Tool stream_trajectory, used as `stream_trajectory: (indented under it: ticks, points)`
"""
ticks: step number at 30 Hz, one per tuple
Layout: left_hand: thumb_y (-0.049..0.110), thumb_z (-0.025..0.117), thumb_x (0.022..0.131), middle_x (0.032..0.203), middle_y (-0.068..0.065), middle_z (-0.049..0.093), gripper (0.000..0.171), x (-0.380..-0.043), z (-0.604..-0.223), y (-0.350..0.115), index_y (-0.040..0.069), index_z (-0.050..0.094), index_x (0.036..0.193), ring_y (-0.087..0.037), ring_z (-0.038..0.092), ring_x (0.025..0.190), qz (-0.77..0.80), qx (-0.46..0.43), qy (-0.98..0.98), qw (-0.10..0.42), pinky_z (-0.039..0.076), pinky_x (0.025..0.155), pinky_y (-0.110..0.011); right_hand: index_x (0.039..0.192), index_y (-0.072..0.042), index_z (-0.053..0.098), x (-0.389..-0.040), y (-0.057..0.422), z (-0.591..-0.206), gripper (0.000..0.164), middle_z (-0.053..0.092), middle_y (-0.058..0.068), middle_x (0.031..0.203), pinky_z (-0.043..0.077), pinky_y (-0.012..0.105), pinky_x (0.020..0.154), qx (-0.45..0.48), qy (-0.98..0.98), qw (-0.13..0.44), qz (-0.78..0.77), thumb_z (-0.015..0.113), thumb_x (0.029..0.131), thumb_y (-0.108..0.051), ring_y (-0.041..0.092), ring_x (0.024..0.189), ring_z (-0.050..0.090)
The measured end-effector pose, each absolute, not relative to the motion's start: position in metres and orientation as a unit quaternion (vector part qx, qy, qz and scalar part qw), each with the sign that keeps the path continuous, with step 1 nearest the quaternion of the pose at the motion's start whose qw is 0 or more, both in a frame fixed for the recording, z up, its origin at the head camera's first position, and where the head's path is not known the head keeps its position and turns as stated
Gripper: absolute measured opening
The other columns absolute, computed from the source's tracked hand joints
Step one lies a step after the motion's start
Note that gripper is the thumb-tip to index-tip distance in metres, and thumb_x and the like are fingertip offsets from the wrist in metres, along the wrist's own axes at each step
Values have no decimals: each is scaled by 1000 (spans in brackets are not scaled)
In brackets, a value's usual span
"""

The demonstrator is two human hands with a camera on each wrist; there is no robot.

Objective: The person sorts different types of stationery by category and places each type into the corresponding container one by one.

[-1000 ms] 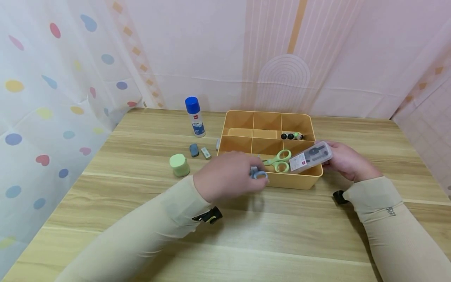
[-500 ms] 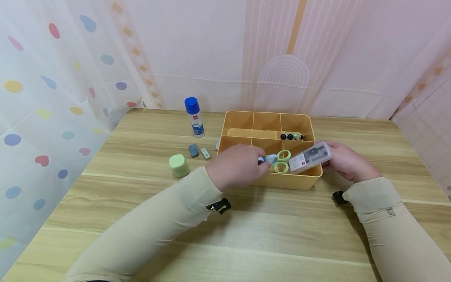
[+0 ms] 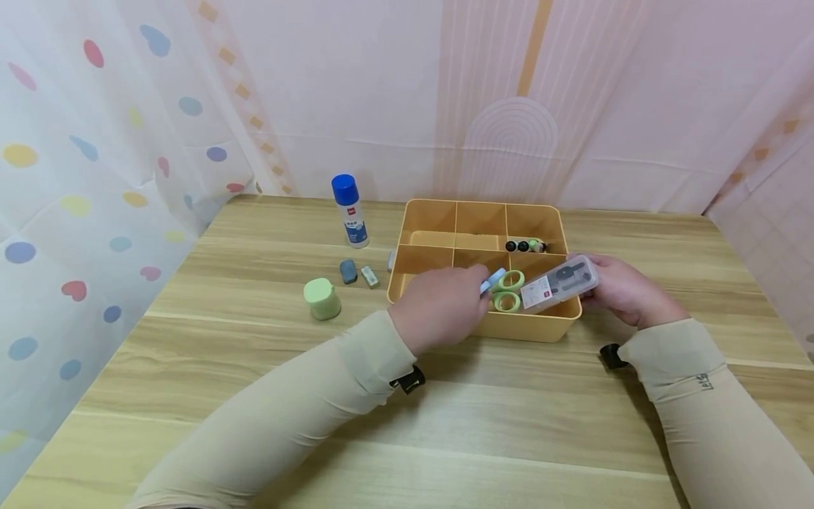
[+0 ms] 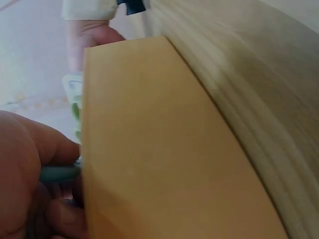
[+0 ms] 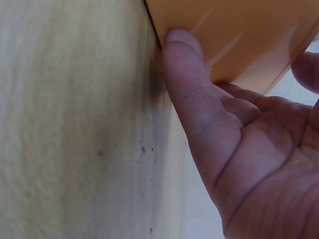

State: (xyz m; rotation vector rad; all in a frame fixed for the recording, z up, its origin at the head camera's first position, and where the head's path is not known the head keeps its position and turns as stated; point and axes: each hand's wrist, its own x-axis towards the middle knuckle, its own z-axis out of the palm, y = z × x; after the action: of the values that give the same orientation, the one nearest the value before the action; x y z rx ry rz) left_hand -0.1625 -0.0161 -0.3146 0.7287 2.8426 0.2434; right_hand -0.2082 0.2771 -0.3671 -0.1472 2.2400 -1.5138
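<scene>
Head view: left grip (image 3: 439,307) pinches blue scissors (image 3: 492,281), now farther in from the front rim of the box (image 3: 524,327), over its front middle compartment, just beside green scissors (image 3: 507,291). Right grip (image 3: 624,288) touches box's right end, unchanged; cannot tell whether clenched.

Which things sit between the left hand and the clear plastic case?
In the head view, the green loop handles lie between the left hand and the clear plastic case; the light-blue piece held by that hand comes first.

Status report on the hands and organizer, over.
Left hand pinches light blue item over the organizer. Right hand touches organizer's right wall. Green scissors, clear case close by, possibly crowding.
</scene>
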Motion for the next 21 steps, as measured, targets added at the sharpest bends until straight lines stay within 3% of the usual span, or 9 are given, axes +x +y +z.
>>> stream_trajectory:
  ticks: [6, 12, 21]
  points:
    - [39, 50, 109, 80, 2, 64, 28, -160, -319, -15, 16, 55, 125, -17, 58, 63, 69, 247, 963, 79, 45, 48, -30, 157, 15, 28, -208, 277, -367, 61, 72, -12, 104, 60, 25, 80, -60, 805, 217, -550, 38, 112, -25, 2, 92, 67]
    - [49, 51, 107, 83, 3, 63, 43, -158, -319, -16, 17, 52, 136, -16, 60, 66, 80, 252, 962, 68, 45, 49, -30, 157, 14, 29, -208, 276, -367, 60, 72, -13, 103, 60, 25, 80, -56, 802, 219, -553, 38, 112, -24, 1, 92, 67]
    - [60, 58, 102, 91, 7, 63, 51, -155, -318, -17, 19, 57, 133, -13, 61, 74, 93, 267, 957, 66, 47, 53, -27, 157, 14, 29, -208, 276, -368, 60, 72, -15, 100, 59, 25, 80, -57, 805, 215, -550, 37, 111, -22, 2, 90, 67]
